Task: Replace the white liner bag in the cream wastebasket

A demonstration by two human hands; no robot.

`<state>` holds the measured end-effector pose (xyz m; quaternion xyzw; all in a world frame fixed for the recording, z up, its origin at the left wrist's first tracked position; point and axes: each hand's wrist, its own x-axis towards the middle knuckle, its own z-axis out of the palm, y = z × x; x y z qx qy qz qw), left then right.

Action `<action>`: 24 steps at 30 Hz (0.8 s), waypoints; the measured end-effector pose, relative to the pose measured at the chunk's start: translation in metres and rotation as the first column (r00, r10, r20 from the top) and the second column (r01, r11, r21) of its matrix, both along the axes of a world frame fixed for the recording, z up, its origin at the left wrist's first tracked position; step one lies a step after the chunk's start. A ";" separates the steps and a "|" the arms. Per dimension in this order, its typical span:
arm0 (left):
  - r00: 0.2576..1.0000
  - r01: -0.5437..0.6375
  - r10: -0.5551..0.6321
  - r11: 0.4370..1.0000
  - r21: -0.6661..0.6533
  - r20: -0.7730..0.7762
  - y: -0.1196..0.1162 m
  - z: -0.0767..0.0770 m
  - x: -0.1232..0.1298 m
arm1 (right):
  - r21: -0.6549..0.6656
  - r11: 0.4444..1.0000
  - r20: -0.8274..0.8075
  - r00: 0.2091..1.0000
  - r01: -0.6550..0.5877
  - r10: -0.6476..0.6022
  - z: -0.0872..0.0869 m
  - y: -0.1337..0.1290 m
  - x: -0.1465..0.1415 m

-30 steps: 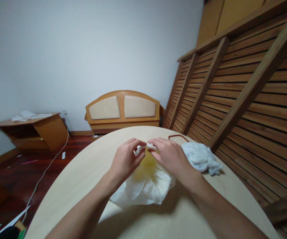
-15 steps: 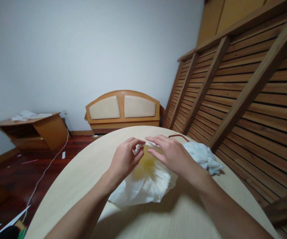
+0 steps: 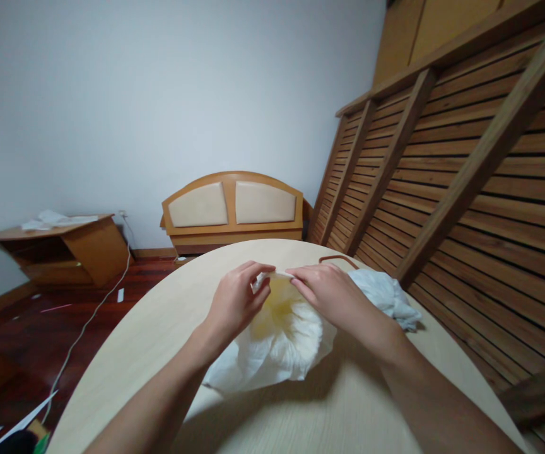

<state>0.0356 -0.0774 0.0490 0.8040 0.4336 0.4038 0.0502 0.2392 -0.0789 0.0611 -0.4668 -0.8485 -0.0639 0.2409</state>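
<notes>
A white plastic bag [image 3: 272, 369] stands on the round table, gathered and crinkled at its near side, with a yellow area [image 3: 279, 302] showing inside its mouth. At the far edge of that mouth, my left hand [image 3: 241, 293] pinches the rim between thumb and fingers. My right hand [image 3: 324, 287] is closed on the same rim a little farther right, thumb below and fingers above. A short stretch of white edge runs between the two hands. Whether the yellow is a separate container or a lining, I cannot tell.
A second crumpled white bag [image 3: 386, 296] lies on the round table [image 3: 159, 340] to the right, beside a brown curved strip [image 3: 339, 257]. Wooden slats [image 3: 443, 189] lean along the right. Behind are a headboard [image 3: 232, 205] and a low cabinet [image 3: 78, 249]; a cable [image 3: 87, 328] crosses the floor.
My right hand has closed its thumb and fingers on the rim and shifted slightly right. My left hand keeps its pinch almost in place, and more of the rim shows between them.
</notes>
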 end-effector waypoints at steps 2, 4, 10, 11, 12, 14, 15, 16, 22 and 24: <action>1.000 0.008 -0.008 1.000 -0.008 -0.004 0.000 0.000 0.000 | 0.005 1.000 -0.009 1.000 -0.006 0.006 -0.002 0.000 -0.001; 1.000 0.006 -0.006 1.000 -0.013 -0.005 -0.001 0.000 -0.001 | 0.013 1.000 -0.017 1.000 -0.017 0.017 -0.003 0.001 -0.001; 0.999 -0.011 0.011 1.000 0.002 -0.032 0.000 -0.001 -0.001 | 0.023 1.000 -0.064 0.998 -0.001 0.002 0.000 0.000 0.005; 0.999 -0.009 0.009 1.000 0.008 -0.040 0.001 -0.001 -0.001 | 0.015 1.000 -0.067 0.998 0.013 -0.012 0.001 0.000 0.005; 0.999 -0.005 0.006 1.000 0.014 -0.049 0.001 -0.002 -0.001 | 0.011 1.000 -0.068 0.997 0.022 -0.021 0.001 0.000 0.004; 0.998 0.006 -0.005 1.000 0.018 -0.067 0.001 -0.001 0.000 | 0.015 1.000 -0.074 0.997 0.017 -0.015 0.002 -0.001 0.001; 0.997 0.011 -0.009 1.000 0.018 -0.073 0.001 -0.001 0.000 | 0.024 1.000 -0.078 0.997 0.005 -0.003 0.002 -0.001 -0.001; 0.997 0.015 -0.013 1.000 0.018 -0.075 0.001 -0.001 0.000 | 0.034 0.999 -0.082 0.997 -0.009 0.012 0.002 -0.002 -0.003; 0.998 0.029 -0.029 0.999 0.016 -0.048 0.001 -0.001 0.000 | 0.040 0.999 -0.143 0.989 -0.036 0.041 0.000 -0.002 -0.008; 0.998 0.040 -0.039 0.999 0.013 -0.050 0.000 0.000 0.000 | 0.029 0.999 -0.151 0.988 -0.033 0.037 -0.002 -0.001 -0.009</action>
